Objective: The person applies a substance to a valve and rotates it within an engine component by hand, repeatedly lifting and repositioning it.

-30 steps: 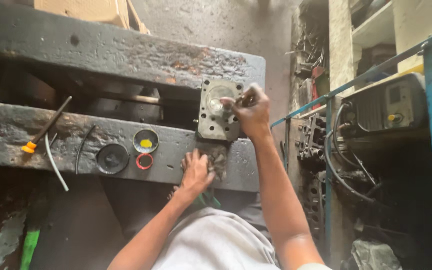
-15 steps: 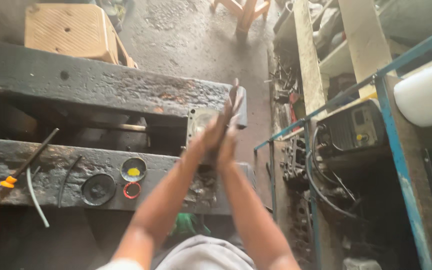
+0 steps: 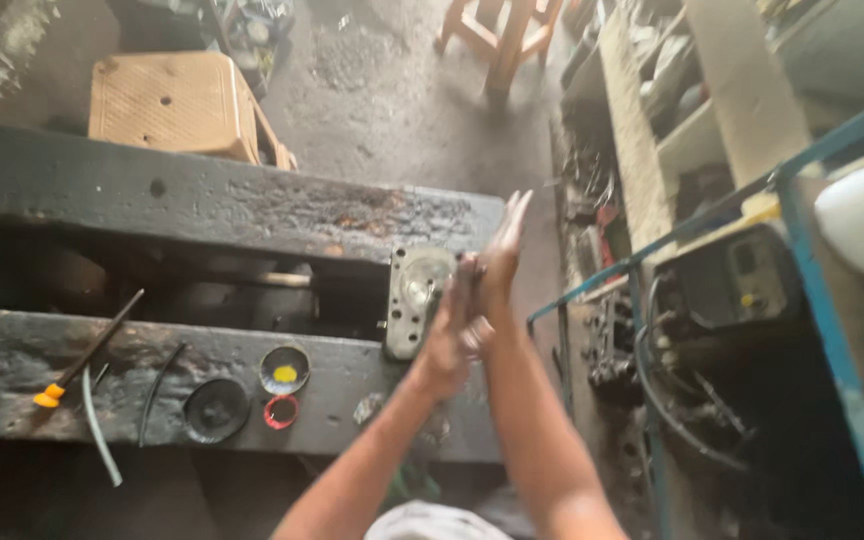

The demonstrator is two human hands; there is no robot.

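The left hand (image 3: pixel 449 335) and the right hand (image 3: pixel 497 262) are pressed flat together, palm to palm, with the fingers pointing up and away. The right hand's fingers (image 3: pixel 514 215) reach a bit farther than the left ones. It looks like a thin stick sits between the palms, but it is too blurry to be sure.

Just left of the hands, touching or almost touching them, is a grey metal block (image 3: pixel 414 300) with a round part on top. It bridges the gap between the far and near beams of a black, dirty table (image 3: pixel 202 205) (two thick, burnt-looking beams with a dark gap between them).

On the near beam, left of the block, sits a small round cup (image 3: pixel 285 370) with something yellow in it. Just near of it lies a red ring (image 3: pixel 281 411), and left of that a black round disc (image 3: pixel 216 408). Farther left are a black bent wire (image 3: pixel 157 390), a white cord (image 3: pixel 98 438) and a screwdriver (image 3: pixel 87 350) with an orange handle.

Beyond the table, on the grey floor (image 3: pixel 392 90), stands a tan plastic stool (image 3: pixel 174 105), and a wooden stool (image 3: pixel 492 35) is farther away. To the right are a blue metal frame (image 3: pixel 822 300) and shelves (image 3: pixel 692 110) full of parts.
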